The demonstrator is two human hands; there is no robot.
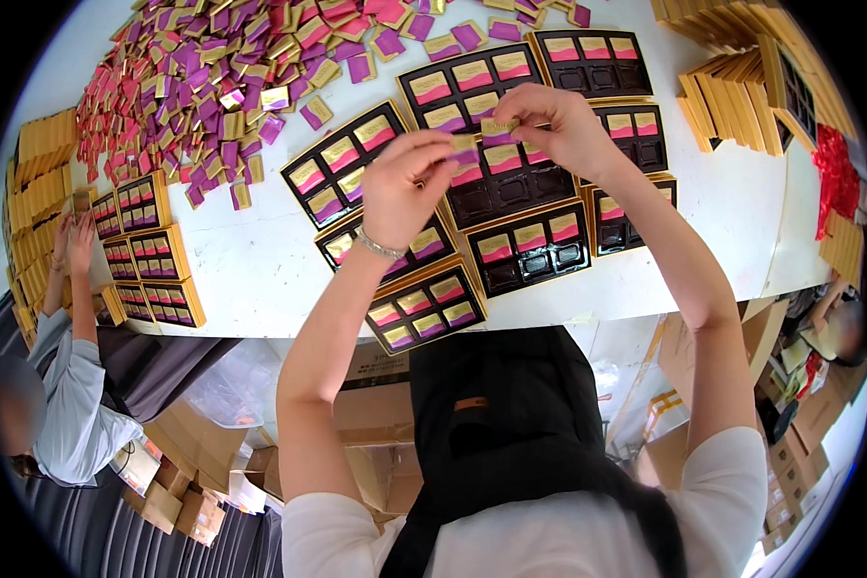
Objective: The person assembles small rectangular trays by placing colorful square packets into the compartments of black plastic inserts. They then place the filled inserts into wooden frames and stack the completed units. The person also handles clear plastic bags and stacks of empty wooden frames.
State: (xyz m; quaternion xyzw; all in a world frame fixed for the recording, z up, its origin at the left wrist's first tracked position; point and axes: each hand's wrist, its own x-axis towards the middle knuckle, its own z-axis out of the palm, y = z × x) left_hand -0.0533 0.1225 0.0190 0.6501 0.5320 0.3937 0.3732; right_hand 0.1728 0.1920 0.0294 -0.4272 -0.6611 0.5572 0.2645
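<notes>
Both of my hands are raised over a cluster of black trays with gold rims (528, 249) on a white table (260, 260). My right hand (554, 120) pinches a small gold-wrapped chocolate (496, 126) by its end. Just beside it, my left hand (405, 183) holds a few gold and purple wrapped chocolates (464, 146) at its fingertips. The hands nearly touch above a tray (511, 183) whose far row is filled and whose near pockets are bare. A silver bracelet sits on my left wrist.
A big heap of loose gold and purple chocolates (212, 77) covers the far left of the table. Gold lids (732, 96) are stacked far right, beside a red bundle (835, 173). A co-worker's hands (67, 241) work at trays (149, 255) on the left. Cardboard boxes (376, 405) lie below.
</notes>
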